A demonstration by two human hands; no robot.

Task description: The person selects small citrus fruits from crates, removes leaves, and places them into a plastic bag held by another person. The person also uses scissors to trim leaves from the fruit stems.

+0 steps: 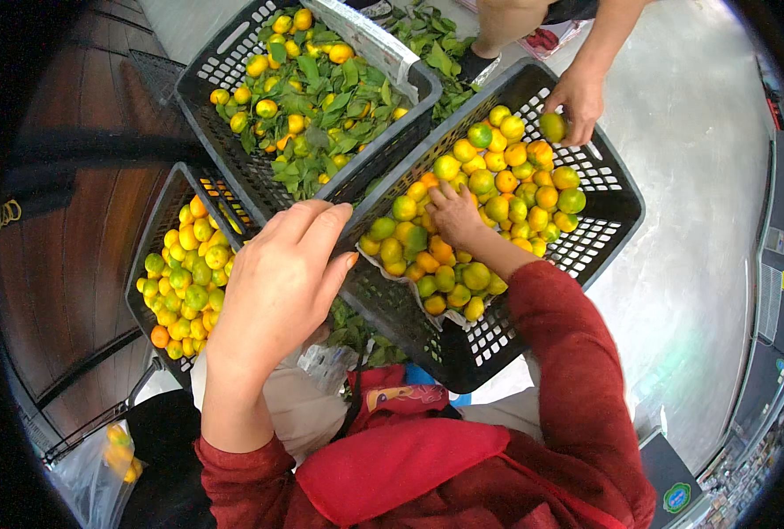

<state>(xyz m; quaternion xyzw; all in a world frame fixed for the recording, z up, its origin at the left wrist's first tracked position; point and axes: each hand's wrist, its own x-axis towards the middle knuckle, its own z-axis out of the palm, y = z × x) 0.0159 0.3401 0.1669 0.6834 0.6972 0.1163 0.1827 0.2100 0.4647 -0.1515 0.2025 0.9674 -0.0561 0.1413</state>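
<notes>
My left hand (282, 282) is raised at the near-left corner of the right crate, fingers curled together with their tips turned away; what they hold, if anything, is hidden. My right hand (452, 212) reaches into the right black crate (590, 260), its fingers apart on a pile of yellow, orange and green citrus fruit (497, 207). At that crate's far end, another person's hand (577, 110) holds a greenish fruit (552, 126).
A crate (200, 110) of fruit with leaves stands at back left; a smaller crate (149, 313) of fruit is at left. Loose leaves (436, 62) lie between crates. Another person's leg (506, 26) is beyond. A plastic bag (88, 476) with fruit is at lower left.
</notes>
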